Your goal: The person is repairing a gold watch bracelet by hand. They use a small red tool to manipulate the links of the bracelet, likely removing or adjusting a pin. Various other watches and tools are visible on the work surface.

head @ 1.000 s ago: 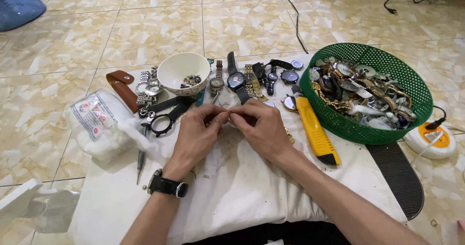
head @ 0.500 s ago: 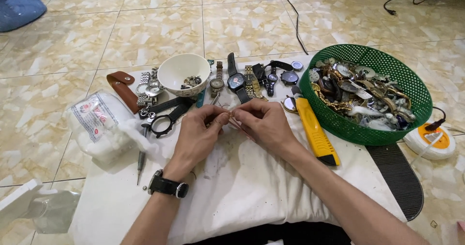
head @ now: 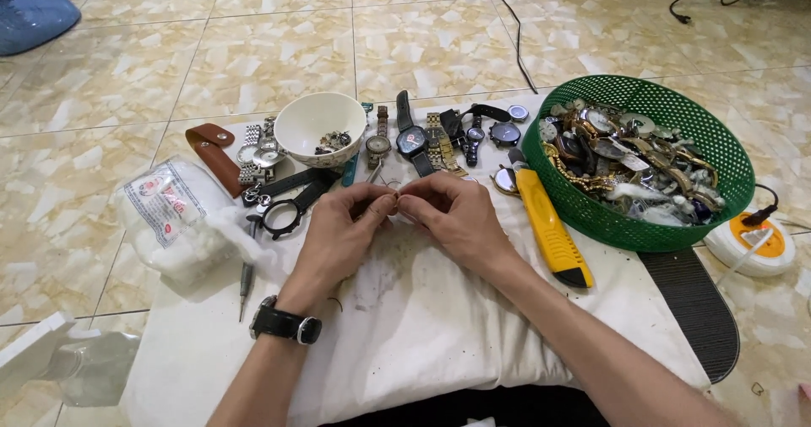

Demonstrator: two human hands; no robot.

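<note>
My left hand [head: 342, 228] and my right hand [head: 452, 212] meet fingertip to fingertip over a white cloth [head: 422, 309]. Between the fingertips they pinch something very small, too small to identify. A black wristwatch [head: 283, 324] is on my left wrist. Just beyond my fingers lies a row of wristwatches [head: 422, 140] and a white bowl [head: 319, 125] with small metal parts inside.
A green mesh basket [head: 718, 161] full of watches stands at the right. A yellow utility knife [head: 549, 224] lies beside it. At the left are a bag of cotton wool [head: 173, 220], a brown leather pouch [head: 211, 152], black watch cases [head: 287, 207] and a small screwdriver [head: 245, 283]. A power strip [head: 756, 241] sits on the tiled floor.
Both hands have stayed together at the same spot; the fingertips shifted only slightly while working the small item.
</note>
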